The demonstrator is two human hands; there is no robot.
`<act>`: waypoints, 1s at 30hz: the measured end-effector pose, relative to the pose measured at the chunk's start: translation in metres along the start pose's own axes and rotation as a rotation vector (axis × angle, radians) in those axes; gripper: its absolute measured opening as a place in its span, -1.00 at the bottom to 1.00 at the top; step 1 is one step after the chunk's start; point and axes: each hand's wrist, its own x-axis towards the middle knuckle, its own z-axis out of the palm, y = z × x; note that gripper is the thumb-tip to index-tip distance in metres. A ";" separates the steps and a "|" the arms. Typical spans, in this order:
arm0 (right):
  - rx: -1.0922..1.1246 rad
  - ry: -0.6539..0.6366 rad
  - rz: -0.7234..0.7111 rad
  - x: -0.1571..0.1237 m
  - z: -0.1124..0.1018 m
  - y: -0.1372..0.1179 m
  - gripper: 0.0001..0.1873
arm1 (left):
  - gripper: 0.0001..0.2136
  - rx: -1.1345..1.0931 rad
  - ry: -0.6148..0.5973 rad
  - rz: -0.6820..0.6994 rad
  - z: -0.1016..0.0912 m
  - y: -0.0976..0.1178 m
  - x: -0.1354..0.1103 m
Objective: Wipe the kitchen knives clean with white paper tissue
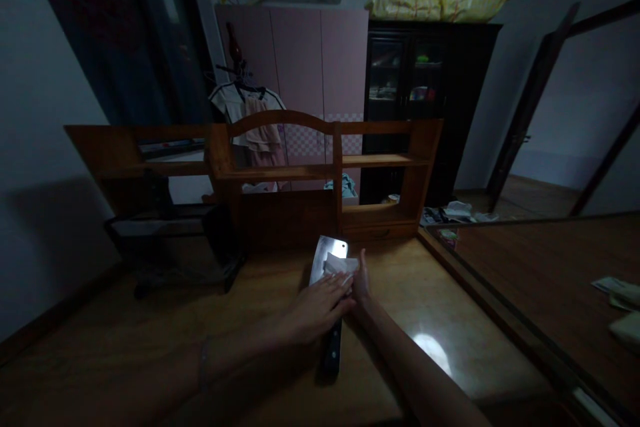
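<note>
A cleaver (319,255) lies on the wooden desk, its broad blade pointing away from me and its black handle toward me. Above the blade is a folded white tissue (342,263), pressed between my two hands. My left hand (325,299) reaches across with its fingers together and nearly straight over the tissue. On the other side, my right hand (362,285) is turned on edge, thumb pointing up, against the tissue. Its other fingers are mostly hidden behind my left hand. Whether the tissue touches the blade, I cannot tell.
A wooden shelf unit (337,147) stands along the desk's far side. On the left is a dark rack-like object (173,240). The desk (415,293) ends at a raised edge on the right, beside a brown surface (545,273) with papers. The room is dim.
</note>
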 end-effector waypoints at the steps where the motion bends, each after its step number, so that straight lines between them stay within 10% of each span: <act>1: 0.004 -0.014 -0.003 0.000 0.001 0.000 -0.22 | -0.46 0.002 0.003 -0.003 -0.004 -0.001 0.001; 16: 0.081 -0.184 -0.072 0.001 0.003 0.003 -0.36 | -0.49 0.271 0.114 -0.048 -0.002 -0.054 0.069; 30: 0.127 -0.106 -0.054 0.014 -0.009 0.007 -0.31 | -0.48 0.267 0.192 -0.106 0.011 -0.077 0.076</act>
